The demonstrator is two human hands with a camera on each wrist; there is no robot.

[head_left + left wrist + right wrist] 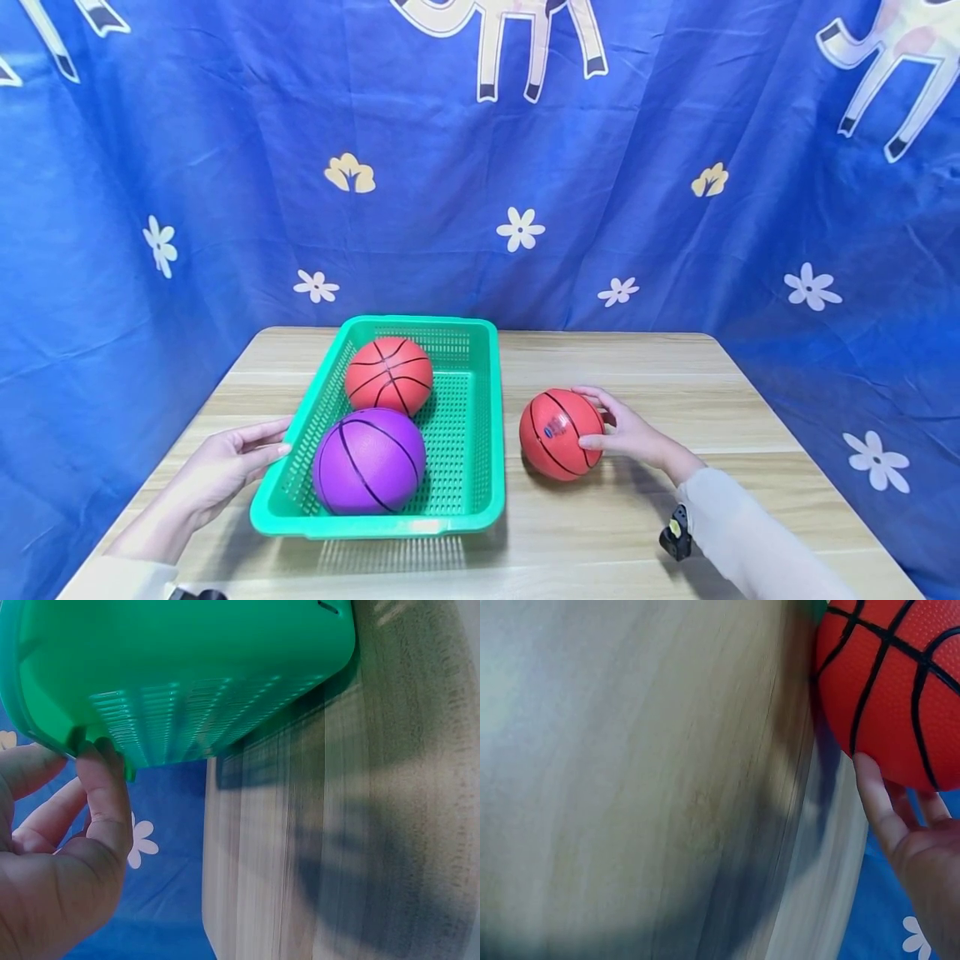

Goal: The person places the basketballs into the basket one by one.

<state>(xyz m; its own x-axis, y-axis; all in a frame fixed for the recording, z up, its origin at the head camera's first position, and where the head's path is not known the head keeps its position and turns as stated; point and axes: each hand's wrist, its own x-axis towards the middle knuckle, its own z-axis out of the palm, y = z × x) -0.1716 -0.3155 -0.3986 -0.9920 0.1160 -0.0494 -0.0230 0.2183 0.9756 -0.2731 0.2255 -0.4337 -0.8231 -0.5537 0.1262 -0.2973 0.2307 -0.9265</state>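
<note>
A green perforated plastic basket (489, 417) stands on the table, with a red basketball (389, 375) toward its back and a purple basketball (370, 462) in front, both in its left part. My left hand (225, 467) pinches the basket's left rim; in the left wrist view the thumb and fingers (105, 795) meet at that rim. To the basket's right, my right hand (630, 429) holds another red basketball (558, 437) from its right side, thumb in front and fingers behind. The right wrist view shows fingertips against this ball (900, 690). Whether it touches the table is unclear.
The light wood-grain table (630, 362) extends around the basket on both sides. Behind and beside it hangs a blue curtain (427, 250) printed with flowers and animals. A small black device (677, 533) is strapped at the right wrist.
</note>
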